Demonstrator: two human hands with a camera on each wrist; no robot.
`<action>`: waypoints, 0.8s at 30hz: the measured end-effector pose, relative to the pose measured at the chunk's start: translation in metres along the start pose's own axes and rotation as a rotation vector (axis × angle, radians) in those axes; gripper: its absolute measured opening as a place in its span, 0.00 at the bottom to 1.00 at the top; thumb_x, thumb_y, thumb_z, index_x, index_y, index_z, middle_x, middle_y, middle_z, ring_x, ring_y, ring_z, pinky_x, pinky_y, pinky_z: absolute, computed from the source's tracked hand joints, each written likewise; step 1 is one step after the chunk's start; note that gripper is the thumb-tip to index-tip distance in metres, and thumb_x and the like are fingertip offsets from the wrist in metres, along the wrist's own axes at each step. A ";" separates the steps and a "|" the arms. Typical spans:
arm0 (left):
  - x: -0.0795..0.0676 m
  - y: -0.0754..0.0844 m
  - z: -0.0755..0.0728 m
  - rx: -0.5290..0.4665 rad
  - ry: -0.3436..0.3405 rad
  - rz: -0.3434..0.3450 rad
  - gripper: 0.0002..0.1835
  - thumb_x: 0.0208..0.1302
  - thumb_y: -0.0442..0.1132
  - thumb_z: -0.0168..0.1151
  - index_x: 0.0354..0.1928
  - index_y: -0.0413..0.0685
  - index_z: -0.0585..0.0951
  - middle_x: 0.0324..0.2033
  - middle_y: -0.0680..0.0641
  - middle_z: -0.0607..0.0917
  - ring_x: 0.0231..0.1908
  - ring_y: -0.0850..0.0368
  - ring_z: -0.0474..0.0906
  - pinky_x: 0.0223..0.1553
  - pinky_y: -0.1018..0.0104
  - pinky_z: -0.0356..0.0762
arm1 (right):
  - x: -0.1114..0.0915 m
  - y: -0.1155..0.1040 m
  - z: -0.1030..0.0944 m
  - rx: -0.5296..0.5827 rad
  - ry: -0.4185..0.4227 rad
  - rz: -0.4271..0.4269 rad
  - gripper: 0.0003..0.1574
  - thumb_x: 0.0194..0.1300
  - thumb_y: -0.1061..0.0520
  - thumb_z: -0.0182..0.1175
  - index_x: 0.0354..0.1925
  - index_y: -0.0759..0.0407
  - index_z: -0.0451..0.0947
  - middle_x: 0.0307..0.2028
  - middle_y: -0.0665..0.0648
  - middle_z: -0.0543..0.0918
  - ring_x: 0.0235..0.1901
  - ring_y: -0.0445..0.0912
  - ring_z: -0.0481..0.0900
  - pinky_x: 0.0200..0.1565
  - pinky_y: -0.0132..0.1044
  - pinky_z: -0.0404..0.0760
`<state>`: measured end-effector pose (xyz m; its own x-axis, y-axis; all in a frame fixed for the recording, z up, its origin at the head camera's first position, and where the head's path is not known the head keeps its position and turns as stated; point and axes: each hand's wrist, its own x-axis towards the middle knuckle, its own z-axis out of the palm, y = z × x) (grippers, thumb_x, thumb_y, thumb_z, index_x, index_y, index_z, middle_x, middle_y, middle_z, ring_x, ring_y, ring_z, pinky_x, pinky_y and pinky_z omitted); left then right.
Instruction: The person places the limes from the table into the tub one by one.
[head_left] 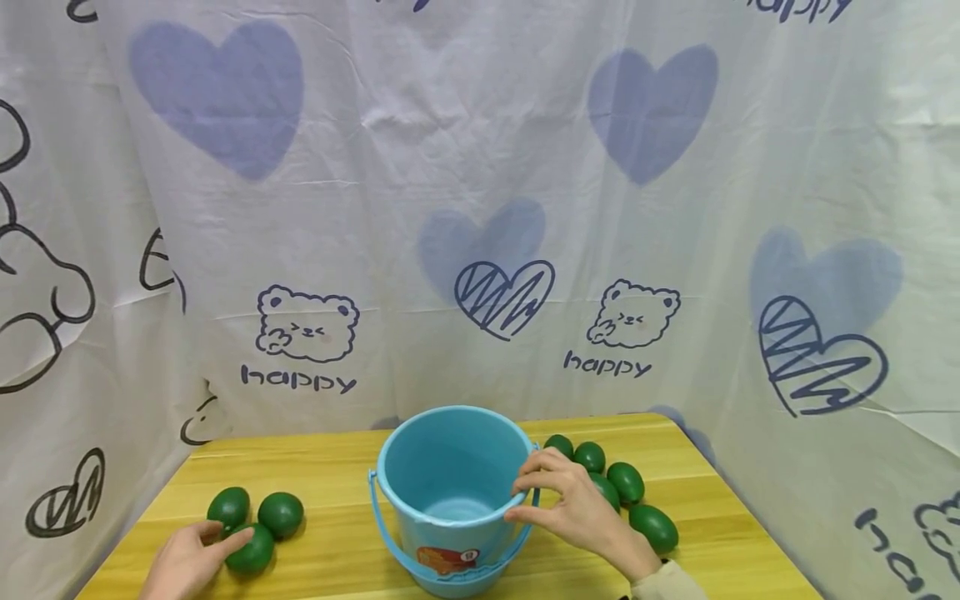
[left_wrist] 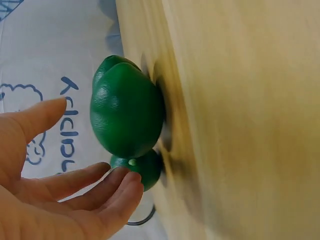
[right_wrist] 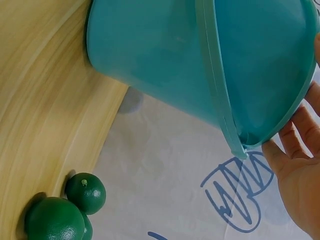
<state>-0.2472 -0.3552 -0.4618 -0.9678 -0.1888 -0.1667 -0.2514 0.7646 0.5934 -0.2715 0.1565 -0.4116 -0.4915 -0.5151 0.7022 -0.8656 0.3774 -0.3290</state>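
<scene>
A light blue bucket stands upright on the table, its handle lowered toward the front. My right hand grips the bucket's rim on the right side, fingers bent over the edge; the right wrist view shows the fingertips along the rim. My left hand is beside a cluster of green limes, its thumb and fingers spread around the nearest lime. In the left wrist view there is a gap between the thumb and that lime. Two more limes sit just behind it.
Several more green limes lie to the right of the bucket, partly behind my right hand. The wooden table ends at a white curtain printed with hearts and bears, which hangs behind and at both sides.
</scene>
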 end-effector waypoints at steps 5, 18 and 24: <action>0.005 -0.007 0.006 -0.052 -0.049 -0.040 0.46 0.56 0.72 0.60 0.46 0.28 0.78 0.37 0.32 0.82 0.37 0.40 0.78 0.38 0.51 0.79 | 0.000 0.000 0.000 0.000 -0.003 0.005 0.10 0.53 0.45 0.73 0.35 0.42 0.85 0.38 0.41 0.81 0.43 0.38 0.76 0.45 0.35 0.81; 0.014 -0.010 0.016 -0.145 -0.066 -0.143 0.34 0.50 0.76 0.61 0.15 0.55 0.64 0.10 0.55 0.66 0.16 0.58 0.67 0.28 0.65 0.72 | 0.000 0.001 0.000 0.007 -0.010 0.029 0.10 0.53 0.44 0.72 0.35 0.42 0.85 0.38 0.41 0.81 0.44 0.39 0.76 0.46 0.36 0.81; 0.020 -0.012 0.017 -0.151 -0.063 -0.178 0.35 0.45 0.77 0.63 0.12 0.57 0.62 0.08 0.57 0.63 0.13 0.61 0.64 0.27 0.66 0.74 | -0.001 0.002 0.000 0.003 -0.017 0.050 0.11 0.53 0.43 0.72 0.35 0.41 0.85 0.38 0.40 0.81 0.44 0.38 0.76 0.47 0.37 0.82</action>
<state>-0.2635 -0.3576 -0.4861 -0.9063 -0.2702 -0.3251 -0.4221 0.6207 0.6607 -0.2730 0.1576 -0.4130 -0.5359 -0.5085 0.6739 -0.8400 0.4009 -0.3655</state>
